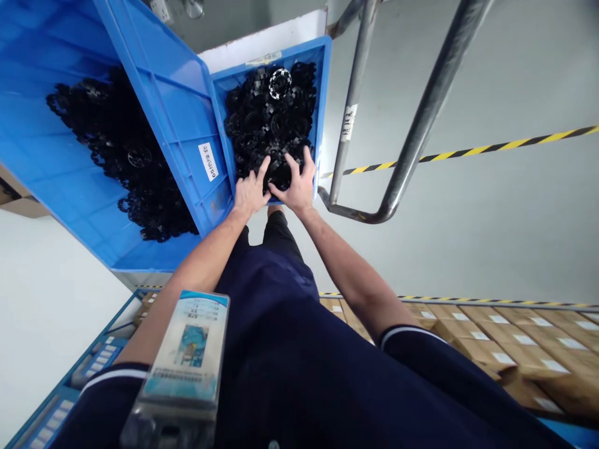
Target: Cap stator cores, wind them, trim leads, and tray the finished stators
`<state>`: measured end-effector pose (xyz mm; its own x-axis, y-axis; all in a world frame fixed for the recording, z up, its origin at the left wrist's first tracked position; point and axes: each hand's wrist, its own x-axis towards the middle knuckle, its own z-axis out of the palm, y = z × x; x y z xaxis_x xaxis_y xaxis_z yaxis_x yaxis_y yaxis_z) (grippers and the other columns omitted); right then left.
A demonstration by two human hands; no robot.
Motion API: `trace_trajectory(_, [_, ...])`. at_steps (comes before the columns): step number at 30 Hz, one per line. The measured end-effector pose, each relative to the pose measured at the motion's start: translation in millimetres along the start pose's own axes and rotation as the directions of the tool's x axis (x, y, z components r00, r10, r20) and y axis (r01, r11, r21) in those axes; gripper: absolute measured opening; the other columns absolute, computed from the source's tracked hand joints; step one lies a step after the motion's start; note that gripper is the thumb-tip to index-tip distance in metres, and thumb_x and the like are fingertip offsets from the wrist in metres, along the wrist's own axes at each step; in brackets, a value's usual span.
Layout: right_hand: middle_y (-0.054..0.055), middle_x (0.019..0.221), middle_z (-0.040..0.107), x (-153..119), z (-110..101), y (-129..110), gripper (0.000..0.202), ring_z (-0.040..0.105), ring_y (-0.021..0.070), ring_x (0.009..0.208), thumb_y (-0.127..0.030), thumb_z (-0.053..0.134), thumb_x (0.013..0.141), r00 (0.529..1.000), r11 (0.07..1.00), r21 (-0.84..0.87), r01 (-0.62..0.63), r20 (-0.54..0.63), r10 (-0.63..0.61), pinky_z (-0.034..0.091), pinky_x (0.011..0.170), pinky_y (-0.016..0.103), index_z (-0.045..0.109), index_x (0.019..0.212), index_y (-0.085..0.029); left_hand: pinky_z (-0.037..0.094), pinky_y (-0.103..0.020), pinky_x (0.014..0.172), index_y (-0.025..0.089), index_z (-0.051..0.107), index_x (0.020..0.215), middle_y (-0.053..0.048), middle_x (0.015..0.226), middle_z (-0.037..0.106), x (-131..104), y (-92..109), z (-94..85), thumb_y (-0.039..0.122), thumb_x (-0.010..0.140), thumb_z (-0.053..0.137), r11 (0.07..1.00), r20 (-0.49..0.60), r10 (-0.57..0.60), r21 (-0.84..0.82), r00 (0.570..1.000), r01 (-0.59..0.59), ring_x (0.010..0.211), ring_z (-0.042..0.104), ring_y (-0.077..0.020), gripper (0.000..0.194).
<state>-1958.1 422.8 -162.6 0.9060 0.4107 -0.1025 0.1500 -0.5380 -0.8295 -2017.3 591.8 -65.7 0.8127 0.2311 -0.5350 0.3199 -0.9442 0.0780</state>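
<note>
In a small blue crate point(324, 106) lies a heap of black toothed plastic parts point(269, 121), ring-shaped where single ones stand out. My left hand point(251, 193) rests at the near left of this heap, fingers stretched forward over the parts. Close beside it, my right hand point(298, 185) has its fingers spread at the near right, with fingertips touching the pile. Nothing gripped shows in either hand, though some fingertips are partly among the dark parts. One ring with a black-and-white edge point(280, 83) sits at the heap's far end.
Left of the small crate stands a larger blue bin point(159, 68) holding more black parts point(135, 156). A bent metal tube rail point(388, 202) rises on the right. Cardboard boxes point(496, 337) are stacked behind at the lower right. Yellow-black tape point(505, 144) marks the floor.
</note>
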Motion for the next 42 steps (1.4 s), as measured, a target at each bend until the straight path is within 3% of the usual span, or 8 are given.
trace_trajectory(12, [0.002,0.16,0.077,142,-48,-59,0.029,0.057,0.0348,0.16,-0.063,0.058,0.123,0.991,0.991,0.055,0.121,0.054,-0.124,0.049,0.151,0.056,0.079,0.13,-0.045,0.065,-0.066,0.136,0.037,0.005,0.206,-0.011,0.173,0.069,82,-33,-136.3,0.044,0.114,0.084,1.0,-0.249,-0.006,0.01,0.969,0.009,0.143,0.079,-0.0414,0.121])
trace_trajectory(17, [0.016,0.177,0.065,99,-47,-55,0.06,0.051,0.0385,0.166,-0.065,0.057,0.124,0.987,0.967,-0.2,0.157,0.064,-0.147,0.046,0.149,0.062,0.075,0.162,-0.022,0.049,-0.07,0.139,0.041,0.021,0.203,-0.003,0.206,0.034,124,-51,-130.3,0.064,0.106,0.086,0.996,-0.398,-0.06,-0.086,0.915,0.028,0.155,0.064,-0.0359,0.119])
trace_trajectory(21, [0.022,0.197,0.05,32,-24,-35,0.075,0.037,0.0516,0.183,-0.054,0.069,0.116,0.985,0.952,-0.265,0.15,0.126,-0.121,0.042,0.147,0.078,0.064,0.181,-0.018,-0.004,-0.053,0.157,0.038,0.055,0.186,0.014,0.209,0.027,166,-72,-100.3,0.063,0.093,0.099,0.962,-0.375,0.253,-0.002,0.892,-0.274,0.18,0.003,-0.0136,0.105])
trace_trajectory(23, [0.02,0.199,0.05,6,-13,-26,0.075,0.037,0.051,0.185,-0.044,0.063,0.116,0.983,0.943,-0.297,0.148,0.148,-0.108,0.039,0.148,0.081,0.06,0.187,-0.02,-0.02,-0.043,0.153,0.03,0.067,0.17,0.013,0.205,0.035,186,-87,-92.7,0.071,0.099,0.093,0.953,-0.336,0.282,-0.005,0.899,-0.301,0.171,0.001,-0.0044,0.086])
trace_trajectory(27, [0.019,0.201,0.049,-20,0,-18,0.076,0.035,0.0481,0.189,-0.04,0.057,0.118,0.984,0.936,-0.324,0.137,0.153,-0.091,0.03,0.152,0.081,0.055,0.19,-0.019,0.006,-0.045,0.156,0.028,0.08,0.151,0.006,0.189,0.055,197,-105,-100.7,0.082,0.108,0.08,0.96,-0.375,0.249,-0.023,0.893,-0.278,0.169,0.012,-0.0137,0.069])
trace_trajectory(31, [0.02,0.21,0.027,-14,6,-10,0.084,0.017,0.0496,0.197,-0.041,0.05,0.12,0.992,0.931,-0.353,0.091,0.112,-0.055,0.015,0.156,0.084,0.038,0.199,-0.014,0.042,-0.061,0.145,0.032,0.073,0.17,-0.002,0.194,0.049,136,-70,-117.3,0.061,0.103,0.093,0.955,-0.382,0.263,-0.028,0.886,-0.295,0.164,0.041,-0.0311,0.076])
trace_trajectory(36, [0.023,0.213,0.011,39,6,11,0.091,0.004,0.0506,0.199,-0.049,0.045,0.121,0.996,0.921,-0.388,0.026,0.09,0.01,0.01,0.154,0.09,0.026,0.201,-0.009,0.048,-0.066,0.147,0.03,0.069,0.176,-0.014,0.19,0.055,-11,-16,-98.3,0.043,0.119,0.071,0.842,-0.479,0.439,-0.075,0.76,-0.534,0.171,0.059,-0.0403,0.058])
trace_trajectory(42, [0.026,0.212,0.007,84,-4,26,0.101,-0.001,0.052,0.198,-0.048,0.056,0.113,0.997,0.958,-0.279,-0.071,-0.008,0.071,0.007,0.151,0.093,0.024,0.199,-0.005,0.056,-0.07,0.14,0.031,0.085,0.145,-0.015,0.173,0.066,-135,-112,-68.2,0.046,0.113,0.078,0.941,-0.614,0.205,-0.09,0.762,-0.326,0.156,0.073,-0.0411,0.037])
